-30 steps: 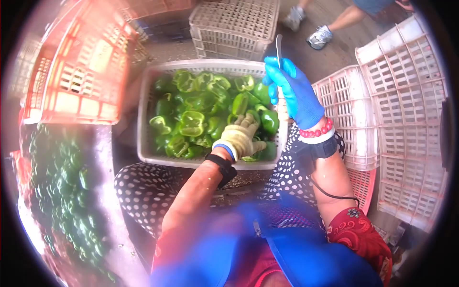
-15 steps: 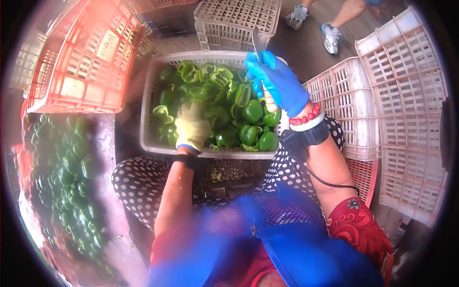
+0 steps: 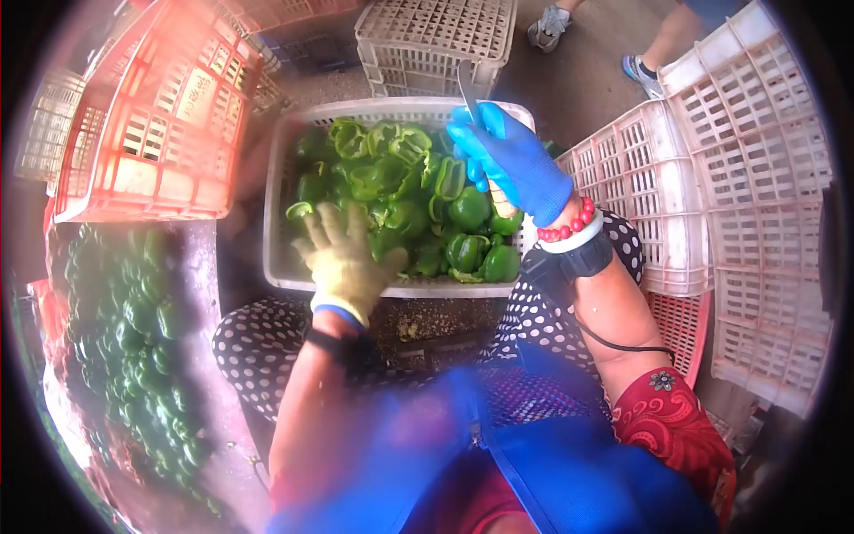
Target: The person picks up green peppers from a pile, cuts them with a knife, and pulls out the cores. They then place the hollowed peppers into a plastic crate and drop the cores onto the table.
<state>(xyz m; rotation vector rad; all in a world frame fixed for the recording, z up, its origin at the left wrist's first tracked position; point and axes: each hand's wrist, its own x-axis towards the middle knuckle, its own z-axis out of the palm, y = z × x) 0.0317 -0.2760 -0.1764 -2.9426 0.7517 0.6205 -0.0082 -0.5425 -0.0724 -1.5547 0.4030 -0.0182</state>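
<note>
Many green bell peppers (image 3: 469,208) lie in the pale crate (image 3: 454,290), probably light, crisp and slippery, best held around their curved sides, while left hand (image 3: 345,267) spreads open by them and right hand (image 3: 529,169) grips a knife (image 3: 467,85).

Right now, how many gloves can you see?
2. The pale yellow glove is on the left hand, over the near-left part of the tray; the blue glove is on the right hand, around the knife. Others may be hidden.

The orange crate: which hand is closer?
Left. The left hand is at the near left of the tray; the right hand, gripping a knife, is over its right side, farther from the orange crate.
</note>
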